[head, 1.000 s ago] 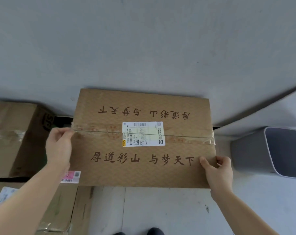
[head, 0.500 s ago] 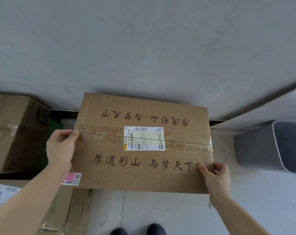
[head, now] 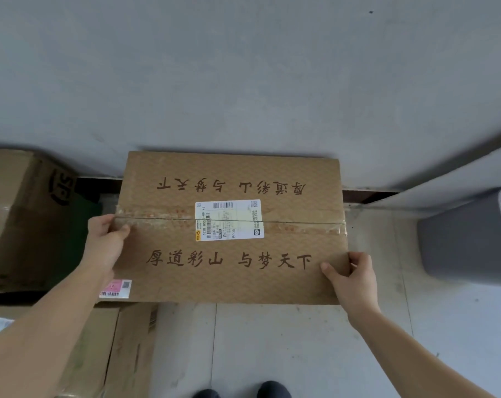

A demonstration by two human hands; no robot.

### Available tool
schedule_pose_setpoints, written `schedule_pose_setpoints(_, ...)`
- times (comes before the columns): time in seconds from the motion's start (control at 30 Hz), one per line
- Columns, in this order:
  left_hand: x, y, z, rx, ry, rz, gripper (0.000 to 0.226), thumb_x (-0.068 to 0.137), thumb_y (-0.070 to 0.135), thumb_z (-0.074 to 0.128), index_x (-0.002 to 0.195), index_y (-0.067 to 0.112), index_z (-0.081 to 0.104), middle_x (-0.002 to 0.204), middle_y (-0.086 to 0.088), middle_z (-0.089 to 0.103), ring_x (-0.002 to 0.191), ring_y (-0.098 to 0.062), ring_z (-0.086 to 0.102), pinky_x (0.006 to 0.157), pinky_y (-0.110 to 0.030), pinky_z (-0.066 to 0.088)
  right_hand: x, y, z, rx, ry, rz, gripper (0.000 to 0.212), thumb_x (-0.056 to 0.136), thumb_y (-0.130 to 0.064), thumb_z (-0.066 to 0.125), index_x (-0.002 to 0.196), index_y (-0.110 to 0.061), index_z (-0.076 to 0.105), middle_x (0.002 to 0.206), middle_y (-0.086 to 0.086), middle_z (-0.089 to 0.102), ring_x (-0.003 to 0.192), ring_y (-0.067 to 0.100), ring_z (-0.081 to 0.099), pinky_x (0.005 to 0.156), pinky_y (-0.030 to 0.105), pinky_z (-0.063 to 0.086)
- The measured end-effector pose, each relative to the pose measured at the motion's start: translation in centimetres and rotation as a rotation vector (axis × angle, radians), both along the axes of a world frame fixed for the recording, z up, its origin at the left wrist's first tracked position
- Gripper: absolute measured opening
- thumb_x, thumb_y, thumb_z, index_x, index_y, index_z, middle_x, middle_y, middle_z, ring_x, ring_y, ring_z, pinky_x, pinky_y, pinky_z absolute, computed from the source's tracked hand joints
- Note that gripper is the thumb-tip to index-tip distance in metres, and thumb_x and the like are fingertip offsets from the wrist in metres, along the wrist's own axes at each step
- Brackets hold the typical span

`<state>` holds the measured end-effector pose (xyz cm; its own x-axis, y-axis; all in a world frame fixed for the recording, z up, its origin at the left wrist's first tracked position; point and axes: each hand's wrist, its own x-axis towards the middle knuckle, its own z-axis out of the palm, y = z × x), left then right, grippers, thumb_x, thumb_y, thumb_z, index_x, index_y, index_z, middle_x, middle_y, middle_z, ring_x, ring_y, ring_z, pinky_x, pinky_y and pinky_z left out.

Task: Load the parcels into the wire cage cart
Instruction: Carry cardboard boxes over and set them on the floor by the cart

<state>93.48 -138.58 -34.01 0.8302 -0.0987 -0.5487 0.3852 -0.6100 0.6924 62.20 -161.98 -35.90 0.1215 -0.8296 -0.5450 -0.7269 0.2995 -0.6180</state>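
A large flat brown cardboard parcel fills the middle of the view, taped along its centre seam, with a white shipping label and printed characters on top. My left hand grips its left edge at the tape seam, thumb on top. My right hand grips the near right corner, thumb on top and fingers wrapped round the side. The parcel is level, held in front of a grey wall. No wire cage cart is in view.
Another cardboard box stands at the left. A lower box with a pink label lies under my left arm. A grey plastic bin stands on the floor at the right. Shoe tips show at the bottom.
The parcel has shifted slightly lower and nearer in the view, and both hands keep the same grips. The camera has tilted a little, with the bin moving right.
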Motion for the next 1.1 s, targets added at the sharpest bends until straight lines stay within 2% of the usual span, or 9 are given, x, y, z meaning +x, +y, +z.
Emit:
schedule_pose_setpoints(0.3, 1.2, -0.1, 1.8, -0.047, 0.165, -0.088, 0.056, 0.099, 0.009, 0.047, 0.149, 0.025, 0.026, 0.138, -0.006, 0.044, 0.127, -0.032, 0.043, 0.103, -0.054, 0.036, 1.0, -0.4, 1.1, 0.0, 0.118, 0.035, 0.061, 0.08, -0.024, 0.077, 0.13, -0.009, 0.046, 0.126, 0.008, 0.055, 0.112, 0.027, 0.055, 0.09, 0.042, 0.049)
schedule_pose_setpoints(0.5, 0.9, 1.5, 0.2, 0.032, 0.078, -0.224, 0.065, 0.098, 0.007, 0.049, 0.152, 0.029, 0.019, 0.151, -0.004, 0.036, 0.136, -0.029, 0.037, 0.112, -0.055, 0.03, 0.5, 0.4, 1.1, -0.033, 0.164, 0.113, 0.061, 0.084, -0.027, 0.074, 0.133, -0.007, 0.043, 0.128, 0.01, 0.053, 0.114, 0.028, 0.054, 0.092, 0.043, 0.049)
schedule_pose_setpoints(0.63, 0.8, 1.0, 0.4, 0.289, -0.052, -0.411, 0.074, 0.096, 0.01, 0.053, 0.154, 0.023, 0.01, 0.161, -0.003, 0.014, 0.147, -0.028, 0.017, 0.118, -0.053, 0.017, 1.5, 0.1, 3.2, 0.036, 0.371, 0.303, 0.065, 0.083, -0.03, 0.072, 0.135, -0.007, 0.04, 0.13, 0.011, 0.051, 0.116, 0.031, 0.052, 0.095, 0.046, 0.049)
schedule_pose_setpoints(0.7, 0.0, 1.2, 1.6, 0.326, -0.138, -0.477, 0.069, 0.092, 0.011, 0.057, 0.151, 0.024, 0.023, 0.16, -0.004, 0.016, 0.147, -0.029, 0.017, 0.117, -0.055, 0.018, 2.0, 0.4, 5.2, 0.035, 0.443, 0.459, 0.058, 0.085, -0.024, 0.065, 0.137, -0.011, 0.041, 0.133, 0.009, 0.049, 0.116, 0.028, 0.052, 0.094, 0.042, 0.048)
schedule_pose_setpoints(0.77, -1.1, 1.4, 3.9, 0.283, -0.185, -0.492, 0.057, 0.088, 0.012, 0.06, 0.139, 0.027, 0.04, 0.149, -0.004, 0.036, 0.138, -0.03, 0.036, 0.11, -0.058, 0.034, 2.3, 1.0, 7.7, 0.011, 0.459, 0.609, 0.052, 0.086, -0.02, 0.06, 0.135, -0.015, 0.045, 0.135, 0.005, 0.049, 0.113, 0.025, 0.052, 0.091, 0.037, 0.047)
schedule_pose_setpoints(0.83, -2.1, 1.6, 7.1, 0.305, -0.231, -0.55, 0.05, 0.089, 0.013, 0.059, 0.135, 0.027, 0.047, 0.141, -0.001, 0.046, 0.129, -0.023, 0.047, 0.105, -0.049, 0.043, 2.7, 1.6, 10.7, 0.021, 0.439, 0.694, 0.056, 0.088, -0.025, 0.061, 0.141, -0.016, 0.043, 0.142, 0.004, 0.047, 0.123, 0.024, 0.049, 0.095, 0.034, 0.044)
schedule_pose_setpoints(0.9, -3.1, 1.8, 10.7, 0.368, -0.257, -0.658, 0.048, 0.092, 0.016, 0.057, 0.138, 0.025, 0.047, 0.143, 0.002, 0.046, 0.127, -0.018, 0.049, 0.104, -0.04, 0.044, 3.2, 2.2, 14.1, 0.022, 0.417, 0.739, 0.057, 0.089, -0.026, 0.061, 0.142, -0.018, 0.043, 0.143, 0.003, 0.048, 0.126, 0.023, 0.048, 0.097, 0.032, 0.043)
schedule_pose_setpoints(1.0, -4.2, 2.4, 16.8, 0.398, -0.264, -0.725, 0.043, 0.095, 0.018, 0.054, 0.138, 0.02, 0.05, 0.142, 0.002, 0.047, 0.122, -0.016, 0.051, 0.101, -0.035, 0.046, 4.2, 2.7, 20.0, -0.021, 0.383, 0.759, 0.04, 0.089, -0.019, 0.056, 0.129, -0.021, 0.057, 0.128, 0.001, 0.061, 0.111, 0.02, 0.058, 0.087, 0.03, 0.05)
schedule_pose_setpoints(1.1, -5.5, 3.4, 22.8, 0.402, -0.325, -0.774, 0.04, 0.096, 0.021, 0.053, 0.136, 0.021, 0.053, 0.138, 0.004, 0.051, 0.118, -0.013, 0.054, 0.096, -0.03, 0.05, 4.9, 3.6, 26.3, -0.065, 0.362, 0.795, 0.043, 0.085, -0.015, 0.052, 0.124, -0.028, 0.062, 0.122, -0.004, 0.064, 0.104, 0.018, 0.062, 0.081, 0.027, 0.051)
